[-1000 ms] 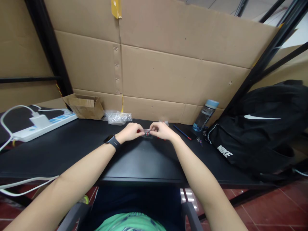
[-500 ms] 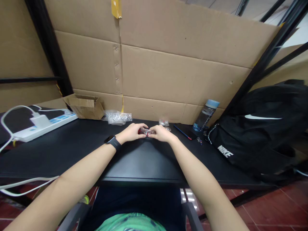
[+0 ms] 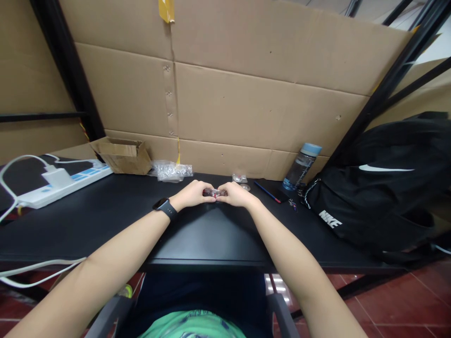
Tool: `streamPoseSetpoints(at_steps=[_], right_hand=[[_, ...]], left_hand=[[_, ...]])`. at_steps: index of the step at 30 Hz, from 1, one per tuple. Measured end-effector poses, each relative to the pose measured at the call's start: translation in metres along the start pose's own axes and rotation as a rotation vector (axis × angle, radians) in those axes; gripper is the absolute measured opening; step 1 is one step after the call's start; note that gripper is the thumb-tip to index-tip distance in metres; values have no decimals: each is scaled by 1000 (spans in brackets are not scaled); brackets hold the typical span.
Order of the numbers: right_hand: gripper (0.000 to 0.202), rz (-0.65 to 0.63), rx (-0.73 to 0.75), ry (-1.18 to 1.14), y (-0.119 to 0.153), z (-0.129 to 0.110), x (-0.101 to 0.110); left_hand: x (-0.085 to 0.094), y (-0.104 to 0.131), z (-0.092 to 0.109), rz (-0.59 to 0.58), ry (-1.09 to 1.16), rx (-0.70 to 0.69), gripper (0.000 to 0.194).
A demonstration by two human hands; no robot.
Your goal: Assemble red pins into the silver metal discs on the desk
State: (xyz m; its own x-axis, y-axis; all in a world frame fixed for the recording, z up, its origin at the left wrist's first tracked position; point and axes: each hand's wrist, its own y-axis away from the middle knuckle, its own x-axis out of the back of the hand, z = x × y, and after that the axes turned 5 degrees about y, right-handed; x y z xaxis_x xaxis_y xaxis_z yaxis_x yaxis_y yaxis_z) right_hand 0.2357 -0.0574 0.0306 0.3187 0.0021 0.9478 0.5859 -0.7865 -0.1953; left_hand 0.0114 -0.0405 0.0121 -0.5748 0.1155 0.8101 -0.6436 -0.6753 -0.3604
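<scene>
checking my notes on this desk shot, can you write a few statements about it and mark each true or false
1. Both hands hold one small red and clear item between them. True: the left hand and right hand meet on the small red and clear item.
2. The water bottle lies on its side. False: it stands upright by the black backpack.
3. A watch is on the right wrist. False: it is on the left wrist.
4. A white power strip lies at the left of the black table. True.
5. The small cardboard box sits on the backpack. False: it sits on the table, far left of it.
</scene>
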Motion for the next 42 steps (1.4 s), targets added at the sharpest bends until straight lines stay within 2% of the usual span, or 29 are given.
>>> streamPoseSetpoints(at_steps=[13,19,25,32,35,36,39,42], right_hand=[[12,4,6,7,1,-8,1],[8,27,-16,2,-2,2,-2],[4,112,-10,-39,-5,8,-2],[25,236,-172,-28,-5,2,-3],[21,230,-262,-1,-6,-2,-2],[26,212,-277,-11,-6,-4,-2],[46,151,-247,-128,-7,-8,0],[52,185,-184,-247,-9,-10,-1]], left_hand=[[1,0,-1,-13,-4,12,24],[2,-1,-3,3,-10,13,27],[4,-1,-5,49,-22,25,28],[7,0,-5,119,-56,45,25],[8,-1,-5,163,-95,25,22],[8,-1,-5,181,-110,17,21],[8,-1,-5,221,-131,1,19],[8,-2,-5,247,-140,-8,15]])
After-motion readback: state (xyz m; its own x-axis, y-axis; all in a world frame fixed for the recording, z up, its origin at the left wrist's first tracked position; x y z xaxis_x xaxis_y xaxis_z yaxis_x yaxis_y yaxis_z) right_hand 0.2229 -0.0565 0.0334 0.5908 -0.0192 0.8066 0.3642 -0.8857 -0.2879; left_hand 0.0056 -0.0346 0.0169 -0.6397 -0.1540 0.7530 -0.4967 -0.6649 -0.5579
